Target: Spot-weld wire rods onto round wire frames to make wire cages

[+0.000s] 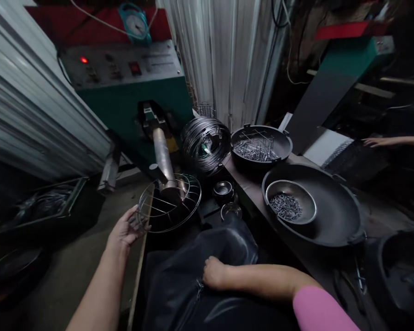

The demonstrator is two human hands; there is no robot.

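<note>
My left hand point(128, 228) grips the near-left rim of a round wire basket point(192, 212), fingers closed around the wires. The basket sits around the lower end of a metal electrode arm point(163, 158) that sticks out of a green machine. My right hand point(213, 273) is closed in a fist over a black apron point(179, 294) on my lap. A few thin shiny pieces point(199, 286) show just below that fist. What the fist holds, if anything, is hidden.
On the right bench point(250, 186), a black pan point(284, 147) holds wire pieces; a larger pan point(341, 207) contains a steel bowl point(308, 214) of small metal parts. Behind stands a wire coil point(193, 138). Small bowls point(223, 187) sit mid-view. Another person's hand point(376, 141) reaches in at far right.
</note>
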